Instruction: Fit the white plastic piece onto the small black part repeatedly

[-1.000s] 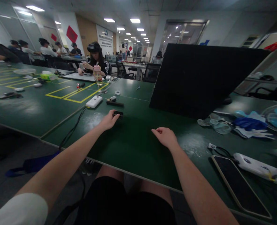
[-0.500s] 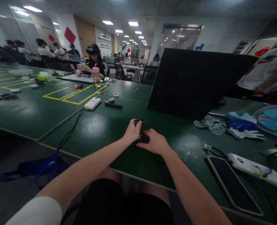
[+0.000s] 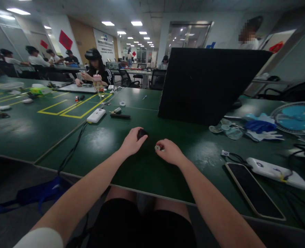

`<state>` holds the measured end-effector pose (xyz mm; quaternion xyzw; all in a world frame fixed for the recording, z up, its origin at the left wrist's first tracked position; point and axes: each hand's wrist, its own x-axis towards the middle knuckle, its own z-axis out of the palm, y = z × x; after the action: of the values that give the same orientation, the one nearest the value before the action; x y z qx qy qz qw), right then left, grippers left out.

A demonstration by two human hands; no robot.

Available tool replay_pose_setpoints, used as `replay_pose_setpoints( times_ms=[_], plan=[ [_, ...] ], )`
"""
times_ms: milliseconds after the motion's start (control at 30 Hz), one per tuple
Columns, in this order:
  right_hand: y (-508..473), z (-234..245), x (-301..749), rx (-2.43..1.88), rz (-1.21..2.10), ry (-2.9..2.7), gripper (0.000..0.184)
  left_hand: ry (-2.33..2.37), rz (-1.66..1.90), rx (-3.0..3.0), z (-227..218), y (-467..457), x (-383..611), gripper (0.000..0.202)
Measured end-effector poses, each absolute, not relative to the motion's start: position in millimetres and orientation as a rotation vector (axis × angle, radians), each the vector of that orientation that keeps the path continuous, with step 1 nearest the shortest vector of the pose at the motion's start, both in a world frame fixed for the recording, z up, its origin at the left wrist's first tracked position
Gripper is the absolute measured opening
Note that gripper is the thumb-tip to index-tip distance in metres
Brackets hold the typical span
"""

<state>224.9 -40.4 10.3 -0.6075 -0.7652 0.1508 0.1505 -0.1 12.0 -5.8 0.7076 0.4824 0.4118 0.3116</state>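
Note:
My left hand (image 3: pixel 132 142) rests on the green table (image 3: pixel 111 137) with its fingers closed round a small black object (image 3: pixel 142 132). A little to its right, my right hand (image 3: pixel 169 152) pinches a small round silvery part (image 3: pixel 157 147) just above the tabletop. The two hands sit close together but apart, in front of a large black panel (image 3: pixel 206 84) that leans upright at the back.
A white power bank (image 3: pixel 96 115) with a black cable and a black bar (image 3: pixel 120 116) lie to the left. Blue gloves (image 3: pixel 259 125), a blue fan (image 3: pixel 295 117), a phone (image 3: pixel 254 191) and a white power strip (image 3: pixel 276 172) lie right. Other people sit at far tables.
My left hand carried the black object from the left towards the middle and met the right hand. The hands have since drawn apart, the right one holding a small round part.

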Motion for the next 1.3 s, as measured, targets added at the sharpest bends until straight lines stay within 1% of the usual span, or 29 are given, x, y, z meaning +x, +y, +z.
replay_pose_setpoints(
  times_ms=[100,267,433,500,633,767,900,1000,1100,1167,1300],
  plan=[
    [-37.7,5.3,226.9,-1.728,0.526,-2.095,0.029,1.412,1.044,2.142,1.5,8.6,-4.5,0.048],
    [-33.1,2.4,229.8,-1.782,0.648,-1.915,0.029,1.459,0.825,2.25,-2.1,-1.8,4.5,0.053],
    [-33.2,7.3,232.9,-1.772,0.774,-1.784,0.027,1.5,0.766,2.254,-1.8,-0.8,4.7,0.055],
    [-33.8,8.9,233.6,-1.748,0.702,-1.79,0.026,1.462,0.751,2.25,-0.1,0.7,4.7,0.055],
    [-34.9,11.1,231.9,-1.699,0.415,-1.82,0.023,1.391,0.744,2.259,-1.5,0.6,7.5,0.055],
    [-38.4,13.3,224.5,-1.66,0.229,-1.845,0.024,1.332,0.788,2.223,-5.9,-2.2,10.7,0.051],
    [-43.6,14.0,216.4,-1.55,0.276,-1.932,0.025,1.28,0.789,2.21,-6.1,-4.4,11.7,0.047],
    [-45.7,11.7,212.8,-1.472,0.367,-2.008,0.026,1.229,0.775,2.218,-4.2,-5.8,12.4,0.048],
    [-45.6,7.6,208.7,-1.468,0.374,-2.034,0.027,1.181,0.733,2.241,-2.3,-7.1,13.6,0.048],
    [-45.0,5.7,205.9,-1.495,0.343,-2.033,0.031,1.163,0.722,2.252,-1.2,-8.0,14.2,0.048],
    [-44.0,9.7,209.7,-1.574,0.287,-1.948,0.054,1.173,0.723,2.265,1.3,-9.4,14.0,0.048]
  ],
)
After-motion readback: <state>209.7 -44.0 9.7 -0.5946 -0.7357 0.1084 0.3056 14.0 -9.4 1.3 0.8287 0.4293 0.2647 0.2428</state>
